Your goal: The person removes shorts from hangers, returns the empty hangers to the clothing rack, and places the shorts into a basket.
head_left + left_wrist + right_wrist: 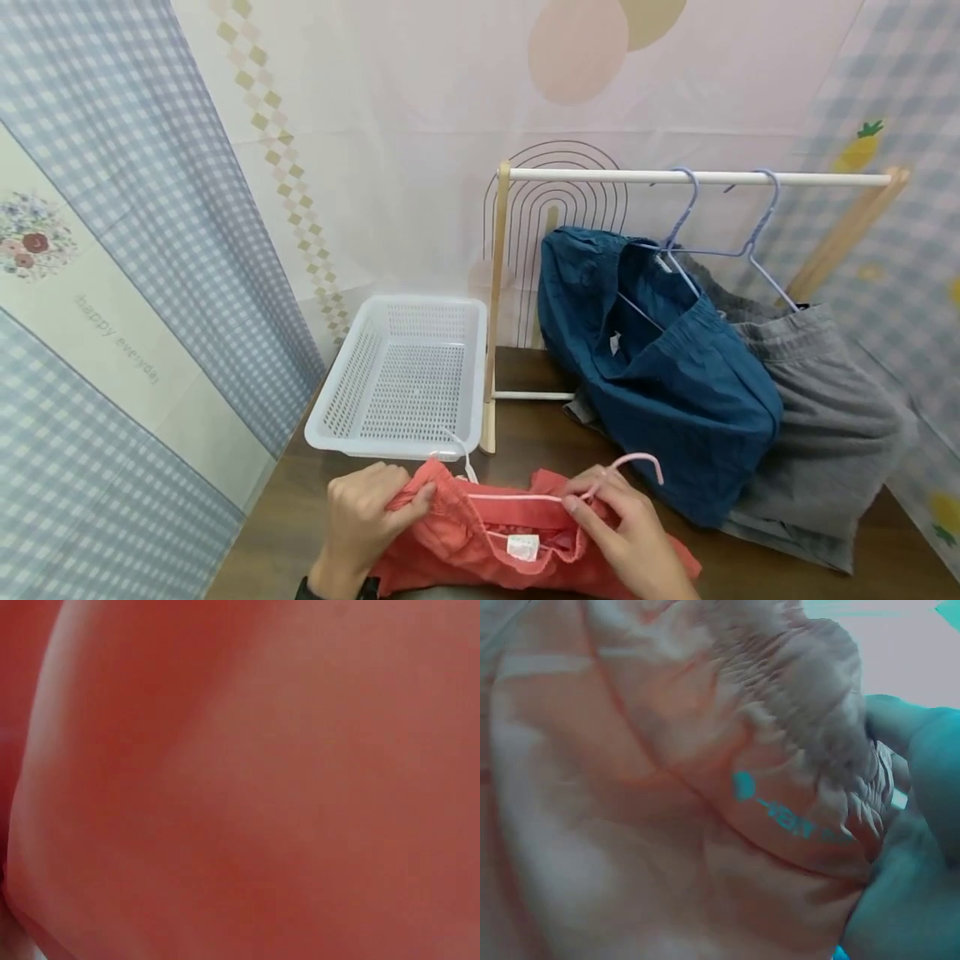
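In the head view, coral shorts [442, 521] lie near the front of the table, their gathered waistband opening upward around a white label [522, 547]. A pink clothes hanger [637, 457] runs across that opening, its hook pointing up and right. My left hand [378, 508] grips the waistband at its left side, thumb over the fabric. With thumb and fingers, my right hand [618, 525] pinches the hanger just below its hook. Coral cloth fills the left wrist view. In the right wrist view, the waistband [795, 712] and small printed lettering show beside my fingers.
Behind the shorts stands a white perforated basket [416, 392]. To its right is a rack with a white rail [585, 176] and wooden posts. Blue shorts [660, 400] and grey shorts [832, 417] hang there on lavender hangers. A thin white curved piece [469, 468] rises by the basket's front.
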Motion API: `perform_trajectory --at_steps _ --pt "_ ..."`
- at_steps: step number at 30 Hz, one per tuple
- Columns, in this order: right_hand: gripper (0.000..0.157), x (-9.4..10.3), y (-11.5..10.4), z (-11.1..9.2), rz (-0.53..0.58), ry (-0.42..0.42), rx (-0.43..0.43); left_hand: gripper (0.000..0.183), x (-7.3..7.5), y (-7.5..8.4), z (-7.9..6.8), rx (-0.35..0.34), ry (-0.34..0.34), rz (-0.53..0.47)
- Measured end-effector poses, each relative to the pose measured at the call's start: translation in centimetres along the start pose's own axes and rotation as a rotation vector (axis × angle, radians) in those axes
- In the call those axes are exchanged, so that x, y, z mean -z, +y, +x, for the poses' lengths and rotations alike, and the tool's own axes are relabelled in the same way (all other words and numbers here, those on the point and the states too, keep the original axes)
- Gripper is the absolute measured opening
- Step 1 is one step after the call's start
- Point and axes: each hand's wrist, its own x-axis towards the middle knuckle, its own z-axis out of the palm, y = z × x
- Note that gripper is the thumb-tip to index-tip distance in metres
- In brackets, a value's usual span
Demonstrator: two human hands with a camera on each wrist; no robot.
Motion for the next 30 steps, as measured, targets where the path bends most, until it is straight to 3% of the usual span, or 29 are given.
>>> perform_trajectory --at_steps 8,12,18,21,30 --pt "0.006 1.2 -0.7 -0.2 0.012 -0.191 0.069 0.051 0.8 0.6 0.9 -0.080 -0.001 -0.118" --pt "0.011 1.3 -0.8 -0.4 0.019 -0.213 0.071 0.046 0.8 0.1 0.6 -0.086 -0.021 -0.175" --pt "0.013 1.7 -0.7 -1.0 -0.060 -0.128 0.044 0.028 1.0 -0.6 -0.6 -0.028 -0.037 -0.339" --pt "0.019 2.1 -0.5 -1.2 -0.098 -0.056 0.072 0.025 1.2 -1.0 -1.4 0.003 -0.047 -0.400" --pt "0.028 2.6 0.4 -1.5 -0.113 0.070 0.018 0.030 1.7 -2.1 -3.0 0.068 -0.158 -0.337"
